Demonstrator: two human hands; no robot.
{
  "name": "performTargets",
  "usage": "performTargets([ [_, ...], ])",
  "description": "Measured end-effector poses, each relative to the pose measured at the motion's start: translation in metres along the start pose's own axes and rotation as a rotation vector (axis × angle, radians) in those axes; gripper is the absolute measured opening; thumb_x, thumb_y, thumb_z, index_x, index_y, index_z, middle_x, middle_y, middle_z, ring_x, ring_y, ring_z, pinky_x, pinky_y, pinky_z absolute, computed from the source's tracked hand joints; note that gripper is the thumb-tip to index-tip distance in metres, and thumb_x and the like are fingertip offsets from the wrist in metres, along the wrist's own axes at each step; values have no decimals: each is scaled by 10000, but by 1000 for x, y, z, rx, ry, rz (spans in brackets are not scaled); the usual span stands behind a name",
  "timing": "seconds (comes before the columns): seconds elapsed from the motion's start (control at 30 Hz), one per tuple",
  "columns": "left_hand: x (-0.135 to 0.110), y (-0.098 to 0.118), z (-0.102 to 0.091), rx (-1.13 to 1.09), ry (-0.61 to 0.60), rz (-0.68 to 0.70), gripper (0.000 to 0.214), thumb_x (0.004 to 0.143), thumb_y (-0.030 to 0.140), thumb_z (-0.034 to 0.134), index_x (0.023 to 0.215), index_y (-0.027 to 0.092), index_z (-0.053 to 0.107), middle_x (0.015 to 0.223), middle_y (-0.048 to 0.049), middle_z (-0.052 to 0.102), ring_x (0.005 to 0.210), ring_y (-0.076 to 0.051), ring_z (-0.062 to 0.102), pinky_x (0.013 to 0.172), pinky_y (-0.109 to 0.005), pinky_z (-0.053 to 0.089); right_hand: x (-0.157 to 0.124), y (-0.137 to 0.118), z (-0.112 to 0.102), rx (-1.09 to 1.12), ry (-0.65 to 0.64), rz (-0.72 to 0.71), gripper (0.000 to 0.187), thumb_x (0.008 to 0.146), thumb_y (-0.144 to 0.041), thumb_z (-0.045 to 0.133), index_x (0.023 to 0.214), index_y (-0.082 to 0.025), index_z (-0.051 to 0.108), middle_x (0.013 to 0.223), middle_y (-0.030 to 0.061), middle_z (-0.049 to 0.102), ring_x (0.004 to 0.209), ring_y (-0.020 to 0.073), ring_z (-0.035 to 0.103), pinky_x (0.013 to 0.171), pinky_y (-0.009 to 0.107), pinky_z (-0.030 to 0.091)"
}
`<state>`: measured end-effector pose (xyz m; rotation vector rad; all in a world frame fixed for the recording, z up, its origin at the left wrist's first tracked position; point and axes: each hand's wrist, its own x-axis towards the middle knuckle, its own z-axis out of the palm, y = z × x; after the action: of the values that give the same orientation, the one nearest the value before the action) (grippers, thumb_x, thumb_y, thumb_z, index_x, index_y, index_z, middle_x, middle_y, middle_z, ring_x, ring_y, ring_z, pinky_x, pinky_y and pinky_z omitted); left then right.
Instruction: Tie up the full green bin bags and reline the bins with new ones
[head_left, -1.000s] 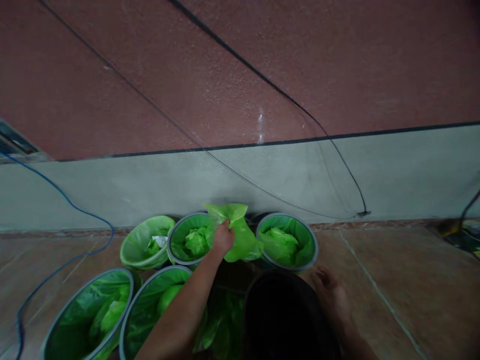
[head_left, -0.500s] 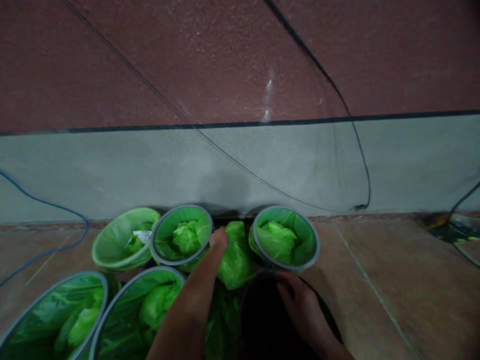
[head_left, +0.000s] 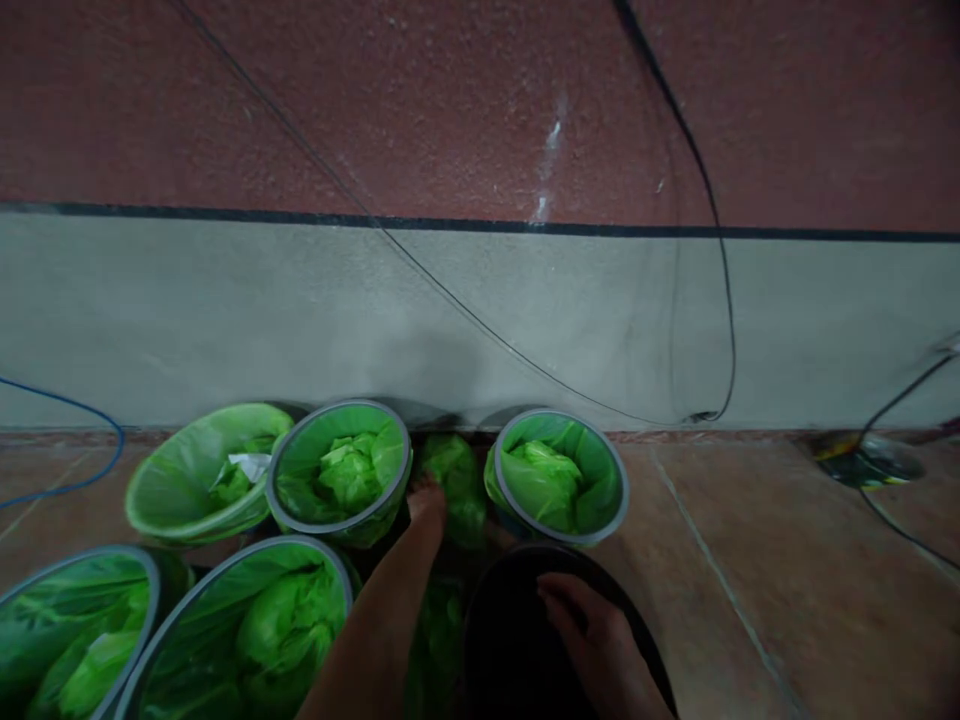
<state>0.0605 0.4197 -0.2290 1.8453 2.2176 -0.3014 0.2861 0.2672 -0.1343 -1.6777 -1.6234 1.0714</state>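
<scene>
Between two lined bins near the wall, my left hand (head_left: 427, 498) reaches low with its fingers closed at the side of a crumpled green plastic bag (head_left: 459, 495). Its fingertips are partly hidden and blurred. My right hand (head_left: 589, 620) hangs over the mouth of a black bin (head_left: 504, 630), fingers loosely bent and apart, with nothing seen in them. The bin's inside is too dark to make out. More green plastic (head_left: 439, 635) lies in shadow between my left forearm and the black bin.
Green-lined bins stand around: one at the right (head_left: 619, 490), one left of my hand (head_left: 274, 490), a tilted one (head_left: 139, 500) holding white paper, and two in front (head_left: 154, 600) (head_left: 346, 590). A black cable (head_left: 726, 270) hangs on the wall; a blue cable (head_left: 112, 425) lies at left.
My left hand and the green bag have gone lower between the bins. My right hand has drawn back from the black bin's far rim. The view has shifted slightly.
</scene>
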Motion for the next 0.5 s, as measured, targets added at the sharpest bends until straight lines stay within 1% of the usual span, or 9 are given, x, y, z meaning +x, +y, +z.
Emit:
performTargets([
  [0.07, -3, 9, 9, 24, 32, 0, 553, 903, 72, 306, 1451, 48, 372, 1434, -275, 431, 1297, -394, 445, 993, -522, 422, -4, 4, -2, 0, 17, 13, 273, 862, -382, 537, 995, -231, 721, 1009, 68, 741, 941, 229, 693, 855, 338, 558],
  [0.1, -4, 14, 13, 41, 40, 41, 574, 901, 68, 297, 1473, 81, 344, 1496, -248, 364, 1355, -387, 374, 1044, -551, 364, -5, 6, -2, 3, 34, 21, 275, 862, -386, 539, 996, -232, 722, 1007, 69, 741, 940, 229, 693, 855, 337, 559],
  [0.17, -4, 23, 22, 70, 33, 218, 606, 885, 69, 323, 1485, 159, 345, 1554, -182, 296, 1424, -357, 268, 1110, -592, 249, -7, 9, -2, 19, 60, 31, 274, 866, -390, 540, 1000, -234, 722, 1006, 68, 741, 934, 224, 694, 845, 325, 562],
  [0.23, -4, 28, 33, 77, -5, 461, 619, 863, 100, 394, 1468, 230, 386, 1567, -129, 293, 1452, -340, 206, 1136, -612, 172, -9, 12, -1, 42, 60, 29, 267, 869, -391, 546, 1001, -238, 720, 999, 64, 741, 918, 212, 696, 821, 299, 566],
  [0.3, -3, 26, 45, 58, -58, 619, 615, 835, 130, 466, 1433, 272, 442, 1567, -99, 305, 1459, -345, 182, 1142, -631, 125, -11, 12, 0, 60, 43, 31, 260, 875, -393, 548, 1005, -244, 718, 989, 57, 741, 907, 198, 698, 800, 271, 566],
  [0.33, -2, 23, 52, 49, -87, 636, 599, 824, 137, 490, 1408, 270, 479, 1556, -101, 328, 1454, -356, 192, 1139, -641, 111, -12, 12, -1, 68, 37, 38, 259, 875, -397, 550, 1004, -246, 717, 978, 54, 742, 897, 192, 699, 790, 260, 566],
  [0.37, -2, 19, 57, 33, -116, 614, 570, 818, 136, 503, 1376, 253, 521, 1536, -114, 364, 1445, -366, 214, 1135, -647, 104, -13, 13, -2, 76, 35, 50, 262, 877, -404, 551, 1004, -246, 717, 969, 53, 743, 891, 188, 700, 781, 251, 566],
  [0.43, -4, 8, 67, -60, -135, 494, 494, 813, 131, 515, 1292, 214, 604, 1473, -144, 455, 1424, -378, 261, 1130, -643, 111, -16, 13, -3, 94, 42, 86, 277, 879, -421, 547, 1001, -241, 717, 952, 56, 745, 870, 184, 702, 755, 239, 569],
  [0.5, -7, -2, 70, -190, -110, 367, 441, 809, 132, 526, 1226, 203, 650, 1409, -157, 525, 1406, -386, 292, 1120, -633, 150, -17, 12, -4, 111, 49, 117, 299, 877, -440, 546, 1001, -231, 719, 939, 62, 745, 827, 182, 703, 721, 238, 572],
])
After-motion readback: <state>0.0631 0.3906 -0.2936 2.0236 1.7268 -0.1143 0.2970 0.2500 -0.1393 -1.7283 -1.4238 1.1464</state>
